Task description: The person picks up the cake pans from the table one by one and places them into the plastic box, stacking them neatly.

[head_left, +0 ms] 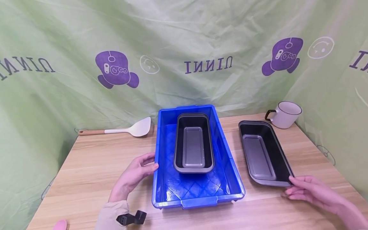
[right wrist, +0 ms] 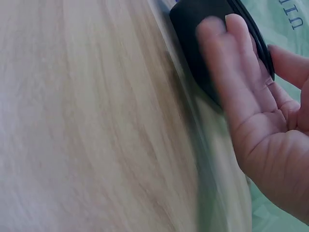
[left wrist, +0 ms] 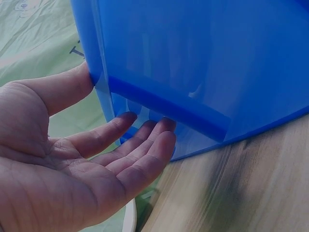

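A blue plastic bin [head_left: 198,202] stands on the table, and a dark loaf pan [head_left: 194,147] sits inside it. My left hand [head_left: 136,172] holds the bin's left rim. In the left wrist view, the thumb of the left hand [left wrist: 91,140] touches the rim edge while its bent fingers reach under the rim by the outer wall. To the right of the bin is a second dark loaf pan [head_left: 258,156]. My right hand [head_left: 313,191] grips its near right corner, thumb on the rim and fingers below. In the right wrist view, the fingers of the right hand [right wrist: 260,106] lie along the pan's outer side.
A white spatula [head_left: 140,127] with a wooden handle lies at the back left. At the back right stands a white mug [head_left: 286,115] with a black handle. Part of a pink object [head_left: 60,225] shows at the front left edge. Green printed cloth [head_left: 178,86] hangs behind the table.
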Motion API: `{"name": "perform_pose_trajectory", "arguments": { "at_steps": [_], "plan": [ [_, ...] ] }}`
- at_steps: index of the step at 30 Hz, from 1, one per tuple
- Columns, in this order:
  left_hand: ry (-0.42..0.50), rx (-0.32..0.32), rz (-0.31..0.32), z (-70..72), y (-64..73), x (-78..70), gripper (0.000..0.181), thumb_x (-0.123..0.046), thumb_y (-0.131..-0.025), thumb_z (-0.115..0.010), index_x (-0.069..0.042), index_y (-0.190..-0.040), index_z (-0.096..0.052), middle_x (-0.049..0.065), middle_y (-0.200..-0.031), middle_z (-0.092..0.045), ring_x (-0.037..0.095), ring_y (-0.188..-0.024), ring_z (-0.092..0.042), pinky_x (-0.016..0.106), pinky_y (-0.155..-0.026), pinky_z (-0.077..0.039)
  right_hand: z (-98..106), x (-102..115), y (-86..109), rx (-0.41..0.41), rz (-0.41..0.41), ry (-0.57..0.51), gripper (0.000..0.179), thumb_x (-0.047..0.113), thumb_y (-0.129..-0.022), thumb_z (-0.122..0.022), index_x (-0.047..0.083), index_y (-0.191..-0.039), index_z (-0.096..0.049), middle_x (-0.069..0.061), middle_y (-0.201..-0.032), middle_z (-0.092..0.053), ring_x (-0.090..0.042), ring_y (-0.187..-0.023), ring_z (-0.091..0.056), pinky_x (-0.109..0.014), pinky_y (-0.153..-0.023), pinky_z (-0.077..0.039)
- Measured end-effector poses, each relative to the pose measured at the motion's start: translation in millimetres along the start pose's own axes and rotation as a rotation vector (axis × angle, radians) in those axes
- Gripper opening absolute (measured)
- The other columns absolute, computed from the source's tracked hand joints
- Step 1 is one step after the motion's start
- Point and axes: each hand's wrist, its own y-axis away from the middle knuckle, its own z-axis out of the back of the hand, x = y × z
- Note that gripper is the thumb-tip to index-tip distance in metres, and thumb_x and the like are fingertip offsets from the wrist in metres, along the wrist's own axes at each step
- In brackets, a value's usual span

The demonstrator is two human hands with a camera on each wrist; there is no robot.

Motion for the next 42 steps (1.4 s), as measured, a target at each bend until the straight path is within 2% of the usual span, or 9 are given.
{"name": "perform_pose_trajectory", "arguments": {
  "at_steps": [4, 8, 12, 18, 26, 32, 37, 42],
  "plan": [
    [-0.001, 0.004, -0.001, 0.4, -0.3, -0.2, 0.063, -0.008, -0.089, -0.062, 0.013, -0.140, -0.031, 0.033, -0.138, -0.041, 0.028, -0.112, -0.055, 0.031, -0.088, -0.048, -4, -3, -2.9, 0.030, 0.036, -0.066, 0.045, 0.001, -0.105, -0.017, -0.004, -0.121, -0.059, -0.025, -0.119, -0.061, -0.033, -0.115, -0.058, -0.039, -0.099, -0.041],
    [0.000, -0.001, 0.001, 0.5, -0.3, -0.4, 0.063, -0.008, -0.089, -0.062, 0.013, -0.140, -0.032, 0.033, -0.138, -0.041, 0.030, -0.113, -0.055, 0.031, -0.087, -0.048, -8, -5, -6.2, 0.027, 0.053, -0.113, 0.046, 0.001, -0.105, -0.016, -0.004, -0.120, -0.060, -0.025, -0.118, -0.062, -0.032, -0.111, -0.061, -0.038, -0.096, -0.045],
    [-0.002, -0.005, 0.004, 0.0, 0.0, -0.1, 0.063, -0.007, -0.089, -0.062, 0.013, -0.140, -0.032, 0.032, -0.138, -0.041, 0.030, -0.113, -0.054, 0.031, -0.087, -0.048, -11, -6, -7.6, 0.013, 0.068, -0.122, 0.048, 0.001, -0.105, -0.015, -0.004, -0.119, -0.061, -0.024, -0.116, -0.063, -0.029, -0.106, -0.064, -0.035, -0.092, -0.048],
    [0.004, 0.000, 0.001, -1.0, 0.7, -0.6, 0.062, -0.007, -0.089, -0.062, 0.013, -0.140, -0.032, 0.033, -0.138, -0.041, 0.030, -0.114, -0.054, 0.030, -0.088, -0.048, -15, -5, -9.9, 0.027, 0.113, -0.118, 0.048, -0.001, -0.104, -0.014, -0.006, -0.121, -0.059, -0.025, -0.116, -0.062, -0.030, -0.107, -0.063, -0.035, -0.093, -0.047],
    [0.004, -0.003, 0.000, -0.8, 0.6, -0.4, 0.063, -0.007, -0.089, -0.062, 0.013, -0.140, -0.032, 0.033, -0.139, -0.041, 0.028, -0.113, -0.054, 0.030, -0.087, -0.048, -17, 1, -10.3, 0.042, 0.184, -0.044, 0.050, -0.005, -0.102, -0.011, -0.008, -0.122, -0.057, -0.025, -0.116, -0.062, -0.031, -0.106, -0.063, -0.035, -0.092, -0.047],
    [0.001, -0.001, 0.001, 0.4, 0.6, -0.7, 0.063, -0.007, -0.089, -0.062, 0.013, -0.140, -0.032, 0.033, -0.138, -0.041, 0.027, -0.111, -0.055, 0.031, -0.086, -0.048, -18, 13, -10.8, 0.023, 0.231, 0.080, 0.052, -0.007, -0.101, -0.011, -0.007, -0.122, -0.058, -0.023, -0.114, -0.063, -0.029, -0.103, -0.065, -0.034, -0.090, -0.048],
    [-0.009, -0.015, 0.009, 0.9, 1.2, -1.7, 0.063, -0.007, -0.088, -0.062, 0.013, -0.140, -0.033, 0.032, -0.138, -0.041, 0.025, -0.109, -0.056, 0.031, -0.086, -0.048, -27, 25, -20.1, -0.013, 0.328, 0.167, 0.052, -0.009, -0.101, -0.013, -0.007, -0.120, -0.061, -0.024, -0.110, -0.066, -0.029, -0.099, -0.067, -0.035, -0.085, -0.051],
    [-0.001, -0.009, 0.006, -0.1, 2.3, -2.2, 0.062, -0.007, -0.088, -0.062, 0.014, -0.140, -0.033, 0.033, -0.138, -0.042, 0.026, -0.109, -0.057, 0.031, -0.086, -0.048, -43, 41, -35.8, -0.041, 0.417, 0.167, 0.050, -0.009, -0.101, -0.015, -0.008, -0.117, -0.062, -0.025, -0.105, -0.067, -0.031, -0.096, -0.067, -0.036, -0.082, -0.052]
  ]
}}
